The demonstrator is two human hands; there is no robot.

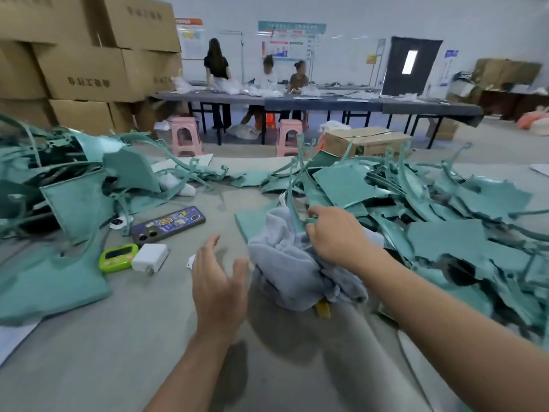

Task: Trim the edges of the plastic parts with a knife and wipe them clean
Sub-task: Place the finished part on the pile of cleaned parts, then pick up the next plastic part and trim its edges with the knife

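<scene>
Teal plastic parts lie in two heaps on the grey table, one pile at the right (439, 209) and another at the left (68, 185). My right hand (335, 233) grips a thin curved teal part (292, 200) together with a crumpled grey cloth (294, 272) that hangs under it. A yellow object (323, 308), perhaps the knife's handle, peeks out below the cloth. My left hand (218, 281) hovers just left of the cloth, fingers spread, holding nothing.
A phone (167, 223), a green timer (118, 257) and a white charger (150, 257) lie left of my hands. Cardboard boxes (89, 55) are stacked at the back left. Three people work at a long table (326, 104) behind, with pink stools (185, 135) in front.
</scene>
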